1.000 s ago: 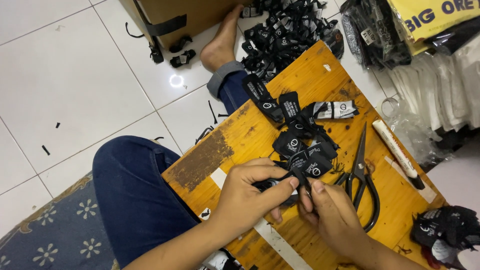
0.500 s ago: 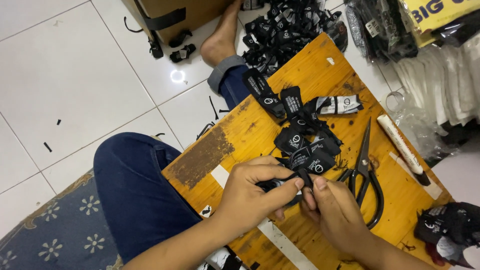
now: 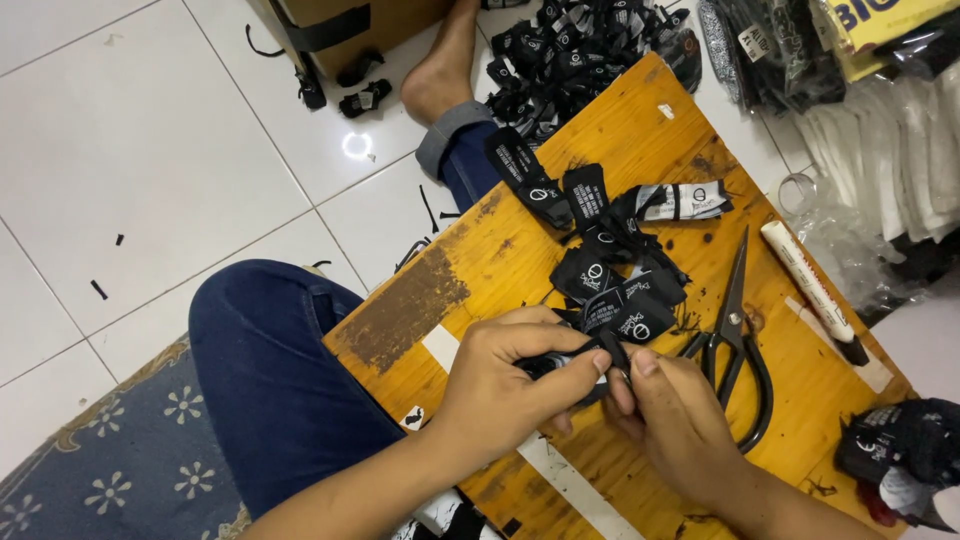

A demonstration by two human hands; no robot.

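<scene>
White floor tiles (image 3: pixel 150 140) surround a wooden counter (image 3: pixel 640 130). Head view: left hand (image 3: pixel 505 375) and right hand (image 3: pixel 680 420) together pinch a black fabric label (image 3: pixel 605 352), at 6 o'clock from the label pile (image 3: pixel 620 270). Scissors (image 3: pixel 735 340) at 3 o'clock lie close; a careless reach risks a cut.

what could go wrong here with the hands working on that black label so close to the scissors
1. The black scissors lie right beside the right hand, which could brush the blades.
2. The loose black labels are piled just beyond the left hand; a nudge might scatter them off the wooden board.
3. The black label is pinched only at the fingertips, so it could slip.
</scene>
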